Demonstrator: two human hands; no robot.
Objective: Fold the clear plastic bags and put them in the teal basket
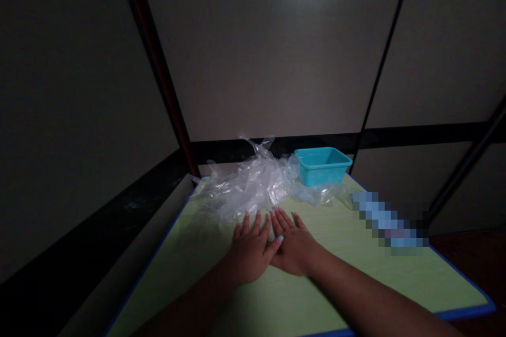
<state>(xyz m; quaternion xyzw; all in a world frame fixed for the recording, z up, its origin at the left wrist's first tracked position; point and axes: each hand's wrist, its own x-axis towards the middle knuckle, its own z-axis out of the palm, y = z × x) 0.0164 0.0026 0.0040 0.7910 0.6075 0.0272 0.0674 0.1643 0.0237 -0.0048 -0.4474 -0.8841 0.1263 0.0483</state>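
My left hand (251, 253) lies flat on the light green table (190, 274), its fingers spread and its thumb crossing onto my right hand. Beside it, my right hand (292, 245) rests palm down with the fingers stretched out and pointing away from me. Neither hand holds anything. Just beyond the fingertips sits a crumpled heap of clear plastic bags (253, 184). Whether the fingertips touch the heap's near edge, I cannot tell.
A turquoise rectangular plastic basin (322, 171) stands at the back right, against the bags. A pixelated bluish item (385, 221) lies along the right edge. Dark-framed grey panels (272, 52) rise behind the table and at its left.
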